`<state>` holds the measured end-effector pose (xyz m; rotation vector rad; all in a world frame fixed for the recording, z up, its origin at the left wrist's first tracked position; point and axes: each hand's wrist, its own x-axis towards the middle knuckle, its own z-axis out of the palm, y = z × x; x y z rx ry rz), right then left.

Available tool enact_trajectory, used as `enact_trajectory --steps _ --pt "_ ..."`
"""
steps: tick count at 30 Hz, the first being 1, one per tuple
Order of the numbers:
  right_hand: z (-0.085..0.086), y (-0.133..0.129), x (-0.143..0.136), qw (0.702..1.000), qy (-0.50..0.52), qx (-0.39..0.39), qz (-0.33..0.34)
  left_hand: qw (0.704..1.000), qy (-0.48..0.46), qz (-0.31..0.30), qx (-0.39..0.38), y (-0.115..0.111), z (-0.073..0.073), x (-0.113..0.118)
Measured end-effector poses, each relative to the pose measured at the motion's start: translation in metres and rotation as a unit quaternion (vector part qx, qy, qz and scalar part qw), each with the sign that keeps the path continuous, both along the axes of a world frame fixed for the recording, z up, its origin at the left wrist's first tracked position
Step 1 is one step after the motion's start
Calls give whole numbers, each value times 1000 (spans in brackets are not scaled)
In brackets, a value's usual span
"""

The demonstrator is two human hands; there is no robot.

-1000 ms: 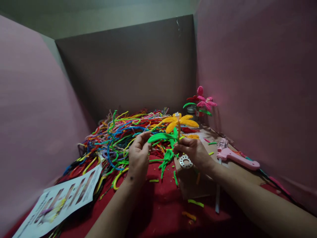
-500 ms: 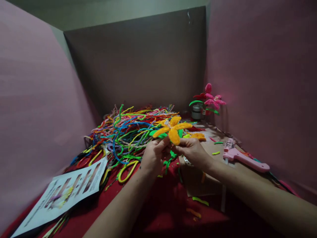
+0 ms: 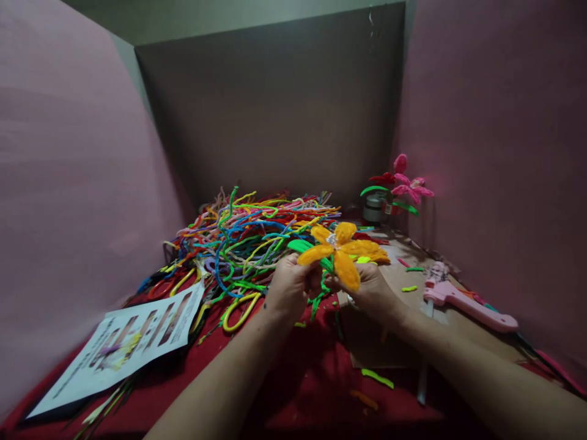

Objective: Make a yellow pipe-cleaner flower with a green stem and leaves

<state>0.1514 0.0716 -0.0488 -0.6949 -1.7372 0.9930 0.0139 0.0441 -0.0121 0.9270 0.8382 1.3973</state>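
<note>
An orange pipe-cleaner flower [image 3: 347,267] with a pale centre and green leaves [image 3: 300,245] is held up in front of me, its petals facing me. My left hand [image 3: 288,290] is closed around the stem and leaf area on the left side. On the other side, my right hand [image 3: 371,290] is closed too, its fingertips partly hidden behind the lower petal. Both hands grip the flower just below its petals, close together. Most of the stem is hidden by the fingers.
A tangled heap of coloured pipe cleaners [image 3: 257,238] lies behind my hands. Yellow-handled scissors [image 3: 241,313] and a printed sheet [image 3: 119,351] are at left. On the right, a pink glue gun [image 3: 472,302] rests on cardboard [image 3: 385,342], with a pink flower [image 3: 413,187] beyond.
The flower has tilted, so its face turns more toward me and its lower petal hangs over my right fingers. The whole view has shifted slightly; both hands keep their hold.
</note>
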Motion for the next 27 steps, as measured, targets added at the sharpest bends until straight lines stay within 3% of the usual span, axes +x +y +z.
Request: enact_trajectory --steps 5,8,11,17,23,27 --pt "-2 -2 1 999 -20 37 -17 987 -139 14 -73 8 9 -11" --pt "-1 -2 1 999 -2 32 -3 976 -174 22 -126 15 7 -19" --pt "-2 -1 2 1000 23 -9 0 979 -179 37 -94 22 2 -28" --pt "3 1 5 991 52 -123 3 987 -134 57 -71 29 -4 -39" --pt "18 -3 8 991 36 -127 -1 994 -25 98 -38 32 -12 -37" --pt "20 -4 9 992 30 -126 3 996 31 75 -26 26 -13 -27"
